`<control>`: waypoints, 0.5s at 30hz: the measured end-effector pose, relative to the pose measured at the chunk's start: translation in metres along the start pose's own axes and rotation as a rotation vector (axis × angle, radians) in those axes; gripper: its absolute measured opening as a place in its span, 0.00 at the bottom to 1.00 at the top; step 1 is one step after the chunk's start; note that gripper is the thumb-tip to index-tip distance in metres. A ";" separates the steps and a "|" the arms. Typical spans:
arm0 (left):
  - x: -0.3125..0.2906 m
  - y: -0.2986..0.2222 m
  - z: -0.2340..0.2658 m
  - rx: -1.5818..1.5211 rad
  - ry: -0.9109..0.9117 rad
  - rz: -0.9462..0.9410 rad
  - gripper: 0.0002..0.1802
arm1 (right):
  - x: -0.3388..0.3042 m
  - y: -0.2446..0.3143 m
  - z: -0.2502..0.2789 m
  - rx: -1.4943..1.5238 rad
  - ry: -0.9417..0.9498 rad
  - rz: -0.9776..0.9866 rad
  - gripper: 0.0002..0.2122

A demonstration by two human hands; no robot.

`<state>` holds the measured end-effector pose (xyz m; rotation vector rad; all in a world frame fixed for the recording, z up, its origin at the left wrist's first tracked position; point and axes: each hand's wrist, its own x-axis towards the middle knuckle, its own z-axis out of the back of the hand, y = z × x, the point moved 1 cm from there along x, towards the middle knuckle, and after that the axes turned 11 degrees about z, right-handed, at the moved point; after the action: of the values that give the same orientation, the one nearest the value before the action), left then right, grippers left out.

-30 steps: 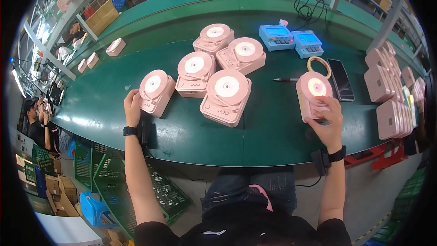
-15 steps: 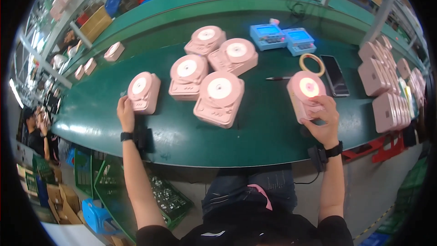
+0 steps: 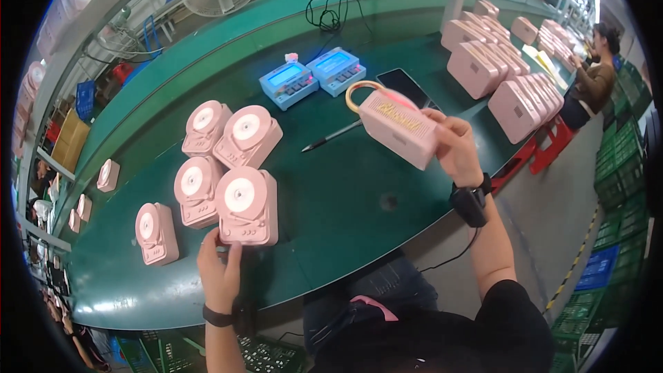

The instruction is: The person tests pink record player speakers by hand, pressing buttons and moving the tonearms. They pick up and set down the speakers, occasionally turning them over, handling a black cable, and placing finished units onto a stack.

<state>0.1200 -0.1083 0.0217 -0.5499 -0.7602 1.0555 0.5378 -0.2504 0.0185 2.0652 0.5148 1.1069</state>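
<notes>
Head view: the right hand [image 3: 457,148] pinches one end of the tilted pink player [image 3: 397,131] over the green table [image 3: 331,207], best gripped firmly; the left hand [image 3: 219,275], loosely spread, meets the nearest upfacing player [image 3: 242,200]

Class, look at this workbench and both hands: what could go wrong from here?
The right hand grips a tilted pink player near one end; if it slips, the player might hit the phone or tape roll partly hidden behind it.
The left hand is at the front of the nearest clustered player; a push could knock that into its close neighbours.
</notes>
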 end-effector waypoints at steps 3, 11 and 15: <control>0.025 0.002 0.006 0.015 0.116 0.139 0.10 | 0.022 0.001 0.047 0.293 -0.018 -0.161 0.05; 0.014 -0.023 -0.036 -0.169 0.438 0.250 0.15 | 0.171 -0.035 0.095 -0.043 -0.317 0.016 0.07; 0.015 -0.018 -0.040 -0.196 0.684 0.174 0.18 | 0.219 -0.101 0.151 -0.101 -0.370 0.080 0.07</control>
<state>0.1658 -0.1036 0.0139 -1.0896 -0.2107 0.8698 0.7830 -0.1072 0.0060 2.1487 0.1908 0.7507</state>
